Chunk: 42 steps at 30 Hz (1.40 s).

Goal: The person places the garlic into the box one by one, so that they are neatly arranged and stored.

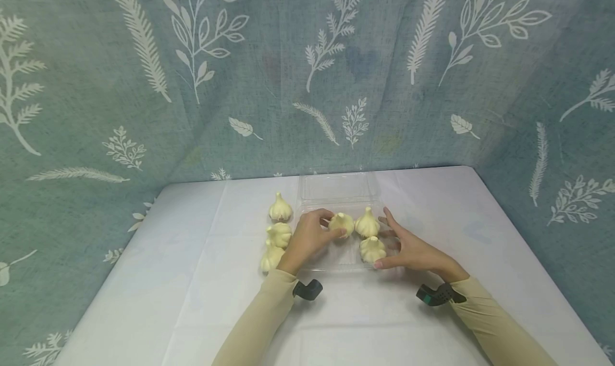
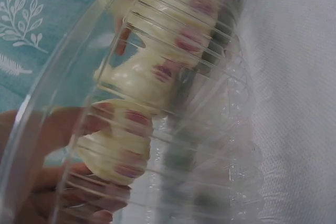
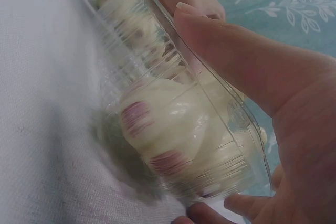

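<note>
My left hand [image 1: 307,235] reaches over the clear plastic clamshell box [image 1: 331,262] and pinches a garlic bulb [image 1: 341,223] between thumb and fingers, inside the box. Through the ribbed wall in the left wrist view, the fingers show on both sides of that garlic bulb [image 2: 116,142]. Two more bulbs are in the box's right part, a rear garlic bulb [image 1: 367,224] and a front garlic bulb [image 1: 372,249]. At the right end, my right hand [image 1: 408,248] holds the box, its thumb [image 3: 226,45] along the near rim and its other fingers round the side.
Left of the box, three loose garlic bulbs stand in a row on the white cloth: a far bulb [image 1: 280,208], a middle bulb [image 1: 280,234] and a near bulb [image 1: 271,257]. The box's lid [image 1: 338,187] lies folded back toward the leaf-patterned curtain [image 1: 269,115].
</note>
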### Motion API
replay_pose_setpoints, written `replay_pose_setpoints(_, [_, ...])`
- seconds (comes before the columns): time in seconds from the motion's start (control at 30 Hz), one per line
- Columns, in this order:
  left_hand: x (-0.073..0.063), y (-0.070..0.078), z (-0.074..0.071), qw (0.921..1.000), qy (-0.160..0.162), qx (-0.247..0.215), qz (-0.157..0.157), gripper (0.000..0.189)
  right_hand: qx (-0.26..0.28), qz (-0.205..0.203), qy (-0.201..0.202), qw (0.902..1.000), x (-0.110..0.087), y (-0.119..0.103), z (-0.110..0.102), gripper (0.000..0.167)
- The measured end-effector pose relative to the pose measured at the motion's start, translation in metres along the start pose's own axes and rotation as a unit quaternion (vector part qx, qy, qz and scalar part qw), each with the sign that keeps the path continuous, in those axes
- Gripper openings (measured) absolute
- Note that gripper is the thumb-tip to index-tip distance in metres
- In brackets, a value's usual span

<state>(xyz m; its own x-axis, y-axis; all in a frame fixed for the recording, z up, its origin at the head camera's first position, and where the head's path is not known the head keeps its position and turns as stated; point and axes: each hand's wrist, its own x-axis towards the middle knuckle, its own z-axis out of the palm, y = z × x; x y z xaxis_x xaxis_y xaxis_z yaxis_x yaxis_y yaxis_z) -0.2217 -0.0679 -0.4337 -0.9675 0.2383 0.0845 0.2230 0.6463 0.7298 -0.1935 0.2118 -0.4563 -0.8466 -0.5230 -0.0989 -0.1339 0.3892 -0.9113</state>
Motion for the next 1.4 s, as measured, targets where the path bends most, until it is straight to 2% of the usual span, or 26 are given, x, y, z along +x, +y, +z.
replay_pose_setpoints(0.4, [-0.0014,0.0035,0.0031,0.9993,-0.014,0.027,-0.024,0.052,0.0,0.005,-0.001,1.0,0.0005,0.0009,-0.0003,0.142])
replay_pose_setpoints(1.0, [0.0011,-0.0003,0.0079,0.9983,-0.011,0.056,-0.015,0.05,0.004,0.005,-0.003,1.0,0.0007,-0.0005,-0.0003,0.141])
replay_pose_setpoints(1.4, [0.0009,-0.0006,0.0068,0.9986,-0.014,0.052,-0.001,0.051,-0.001,0.005,-0.002,1.0,0.0015,0.0014,-0.0001,0.141])
